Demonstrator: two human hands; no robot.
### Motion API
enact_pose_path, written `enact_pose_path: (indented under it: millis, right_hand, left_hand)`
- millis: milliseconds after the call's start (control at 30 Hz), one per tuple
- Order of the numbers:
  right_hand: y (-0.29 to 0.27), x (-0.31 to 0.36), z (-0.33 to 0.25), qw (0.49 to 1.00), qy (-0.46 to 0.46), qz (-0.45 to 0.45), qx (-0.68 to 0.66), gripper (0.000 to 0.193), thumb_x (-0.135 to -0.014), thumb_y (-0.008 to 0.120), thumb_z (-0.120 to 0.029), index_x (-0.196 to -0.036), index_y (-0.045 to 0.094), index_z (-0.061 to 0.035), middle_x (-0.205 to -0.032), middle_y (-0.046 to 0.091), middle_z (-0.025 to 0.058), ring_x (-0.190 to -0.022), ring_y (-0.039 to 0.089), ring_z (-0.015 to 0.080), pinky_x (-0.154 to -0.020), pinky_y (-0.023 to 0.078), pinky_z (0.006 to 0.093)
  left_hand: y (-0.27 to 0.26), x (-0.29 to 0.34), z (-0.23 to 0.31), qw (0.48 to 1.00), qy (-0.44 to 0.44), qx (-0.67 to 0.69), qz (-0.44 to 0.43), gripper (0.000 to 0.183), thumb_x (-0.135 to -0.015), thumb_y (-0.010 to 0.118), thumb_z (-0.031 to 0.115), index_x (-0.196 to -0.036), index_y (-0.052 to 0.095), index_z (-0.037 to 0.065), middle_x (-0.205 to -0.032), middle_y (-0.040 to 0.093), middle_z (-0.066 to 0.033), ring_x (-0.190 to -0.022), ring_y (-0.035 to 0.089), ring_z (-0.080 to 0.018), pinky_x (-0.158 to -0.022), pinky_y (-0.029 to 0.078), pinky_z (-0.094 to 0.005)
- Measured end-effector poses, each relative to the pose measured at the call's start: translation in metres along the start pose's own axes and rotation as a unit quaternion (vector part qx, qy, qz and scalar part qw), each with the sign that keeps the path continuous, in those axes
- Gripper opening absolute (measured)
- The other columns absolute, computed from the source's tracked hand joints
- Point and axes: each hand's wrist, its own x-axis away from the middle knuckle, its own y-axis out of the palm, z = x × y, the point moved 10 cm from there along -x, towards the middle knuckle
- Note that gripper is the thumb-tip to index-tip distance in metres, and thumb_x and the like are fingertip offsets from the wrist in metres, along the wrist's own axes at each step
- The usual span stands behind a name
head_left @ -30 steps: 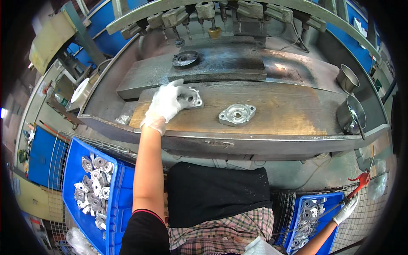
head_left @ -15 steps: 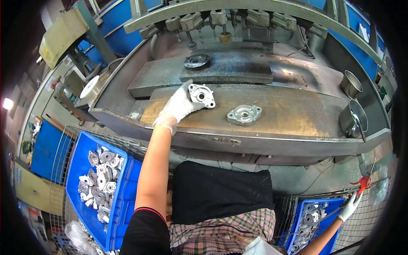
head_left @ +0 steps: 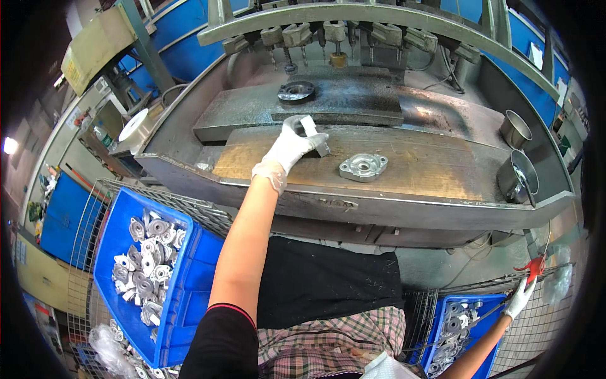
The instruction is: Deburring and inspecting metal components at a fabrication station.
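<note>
My left hand (head_left: 289, 150), in a white glove, grips a silver metal casting (head_left: 320, 144) above the worn wooden board (head_left: 252, 163). The casting is turned on edge, so its face is hidden. To the right of that hand, a second flanged casting (head_left: 363, 167) with a round centre lies flat on the board. At far right, my gloved right hand (head_left: 521, 298) is closed on the lower part of a red pistol-shaped tool (head_left: 535, 268), which looks like an air gun.
A row of drill heads (head_left: 334, 33) hangs over the metal bench, with a dark round fixture (head_left: 297, 92) beneath. Two metal cups (head_left: 517, 129) stand at the bench's right. Blue bins (head_left: 201, 265) of castings sit at left and lower right, beside wire cages (head_left: 543, 316).
My left hand has moved slightly right and turned the casting from face-up to on edge. My right hand stays at the red tool. The whole view has shifted a little.
</note>
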Motion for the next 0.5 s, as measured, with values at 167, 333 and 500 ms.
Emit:
enact_pose_path:
  millis: [167,333,500]
  right_hand:
    - [-0.003,-0.022,0.0,0.998,0.007,-0.05,0.033,0.047,-0.093,0.055,-0.013,-0.138,0.044,-0.0054,-0.102,0.059,-0.0005,-0.074,0.05,0.007,-0.062,0.041,0.0206]
    - [0.011,0.005,-0.101,0.996,0.045,-0.08,-0.023,0.043,-0.093,0.057,-0.013,-0.133,0.048,-0.0005,-0.109,0.058,0.0016,-0.078,0.048,0.0041,-0.067,0.038,0.0186]
    - [0.071,0.08,-0.237,0.977,0.013,-0.211,-0.016,0.033,-0.093,0.054,-0.019,-0.121,0.057,-0.003,-0.095,0.056,-0.001,-0.07,0.043,0.002,-0.059,0.032,0.0171]
  left_hand:
    - [-0.02,0.03,0.026,0.999,0.007,0.009,0.041,0.081,-0.074,0.079,0.028,-0.135,0.036,-0.003,-0.125,0.052,-0.0172,-0.114,0.052,-0.0256,-0.1,0.04,-0.0361]
    - [-0.01,0.132,0.07,0.877,-0.02,0.478,-0.047,0.065,-0.084,0.07,0.02,-0.137,0.038,0.001,-0.127,0.052,-0.0146,-0.116,0.052,-0.0257,-0.1,0.041,-0.04]
    - [0.046,0.23,0.004,0.78,-0.169,0.596,-0.087,0.054,-0.081,0.07,0.019,-0.13,0.048,0.013,-0.126,0.054,-0.0077,-0.12,0.05,-0.0265,-0.1,0.041,-0.0495]
